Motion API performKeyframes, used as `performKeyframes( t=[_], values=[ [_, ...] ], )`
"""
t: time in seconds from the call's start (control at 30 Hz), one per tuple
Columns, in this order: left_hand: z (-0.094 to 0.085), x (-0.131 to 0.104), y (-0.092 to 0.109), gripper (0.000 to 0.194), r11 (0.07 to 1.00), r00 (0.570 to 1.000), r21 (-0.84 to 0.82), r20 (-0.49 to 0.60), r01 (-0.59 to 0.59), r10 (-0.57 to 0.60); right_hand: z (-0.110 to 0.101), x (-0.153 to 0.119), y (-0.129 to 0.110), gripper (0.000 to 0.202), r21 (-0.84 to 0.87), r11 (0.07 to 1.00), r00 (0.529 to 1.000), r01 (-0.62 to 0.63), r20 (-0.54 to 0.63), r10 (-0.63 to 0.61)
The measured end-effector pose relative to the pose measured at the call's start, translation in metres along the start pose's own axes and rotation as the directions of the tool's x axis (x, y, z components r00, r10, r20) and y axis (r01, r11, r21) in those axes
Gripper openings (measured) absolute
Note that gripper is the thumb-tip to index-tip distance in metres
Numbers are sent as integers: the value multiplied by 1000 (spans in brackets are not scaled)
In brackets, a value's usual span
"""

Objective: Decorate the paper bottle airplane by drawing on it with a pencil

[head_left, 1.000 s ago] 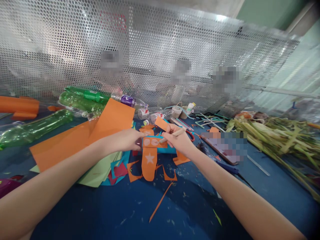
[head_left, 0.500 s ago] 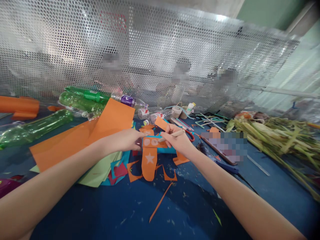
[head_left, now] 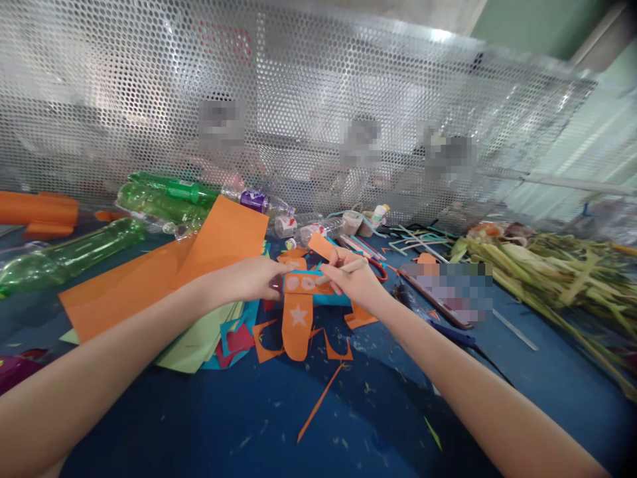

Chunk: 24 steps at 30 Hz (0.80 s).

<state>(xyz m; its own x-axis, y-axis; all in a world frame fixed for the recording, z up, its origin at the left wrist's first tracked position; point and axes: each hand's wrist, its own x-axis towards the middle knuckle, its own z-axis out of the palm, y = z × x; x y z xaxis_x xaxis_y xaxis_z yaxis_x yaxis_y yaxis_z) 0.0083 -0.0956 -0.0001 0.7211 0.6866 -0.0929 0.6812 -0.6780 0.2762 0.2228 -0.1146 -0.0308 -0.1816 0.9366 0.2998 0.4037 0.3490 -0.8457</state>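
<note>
A paper-covered toy plane (head_left: 297, 338), orange and blue, lies in the middle of the table. Its near wing carries a pale star, and pale round spots mark the body. My left hand (head_left: 256, 277) is closed around the plane's left end, where a bit of clear bottle shows. In my right hand (head_left: 355, 282) is a pale pen (head_left: 354, 265), pinched between the fingers, its tip at the second round spot. The right hand's lower edge rests against the plane's body and hides part of it. Orange paper scraps (head_left: 339, 346) lie around the wing.
Orange sheets (head_left: 134, 282) and pale green paper (head_left: 186, 345) lie left, with green plastic bottles (head_left: 84, 252) behind. To the right are a phone (head_left: 438, 295), a dark blue corded tool (head_left: 452, 333) and dried husks (head_left: 527, 272). A perforated metal screen (head_left: 308, 86) stands behind.
Almost nothing differs. Both hands keep their places on the plane, and the pen tip stays at the same round spot with at most a tiny shift.
</note>
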Motion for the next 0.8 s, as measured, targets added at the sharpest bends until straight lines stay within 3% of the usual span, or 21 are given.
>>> performKeyframes(
  t=[0.6, 0.8],
  values=[
    [2, 1, -3, 52, 1000, 1000, 26, -8, -8, 8, 0, 2, 2, 20, 20, 999, 999, -28, -30, 28],
    [2, 1, -3, 47, 1000, 1000, -3, -6, -21, 21, 0, 1, 1, 21, 32, 999, 1000, -15, -11, 15]
  ],
)
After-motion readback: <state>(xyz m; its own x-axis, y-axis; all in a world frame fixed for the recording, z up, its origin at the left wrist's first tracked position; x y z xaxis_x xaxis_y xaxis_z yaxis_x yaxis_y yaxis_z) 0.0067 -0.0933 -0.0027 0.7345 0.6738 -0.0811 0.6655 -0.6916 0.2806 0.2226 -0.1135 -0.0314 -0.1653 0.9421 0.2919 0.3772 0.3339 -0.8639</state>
